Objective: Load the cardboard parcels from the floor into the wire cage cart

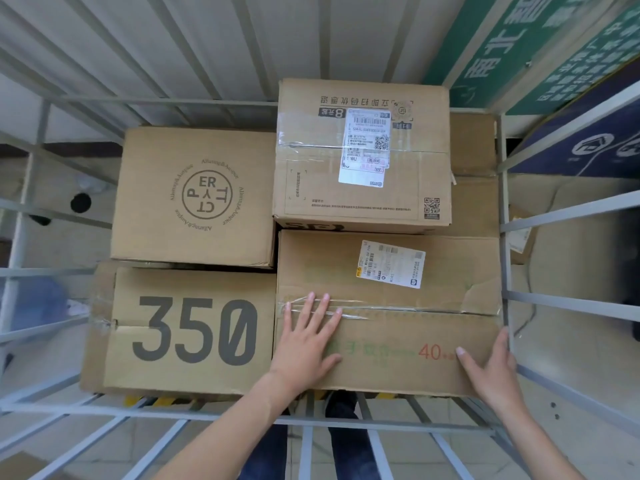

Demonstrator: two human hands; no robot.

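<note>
Left fingers (320, 308) spread flat across taped seam of front-right parcel (398, 327); right hand (490, 370) open, cupping its near right corner. Parcel inside wire cage cart (505, 209), touching "350" box (187, 330), below labelled box (360, 154).

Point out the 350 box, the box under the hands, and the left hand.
350 box (194, 329): head view, on the printed top.
Box under the hands (388, 317): head view, on the taped seam.
Left hand (306, 336): head view, on its back.

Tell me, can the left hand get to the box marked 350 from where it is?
Probably yes. The left hand lies flat on the neighbouring box, right beside the 350 box, whose top is bare.
</note>
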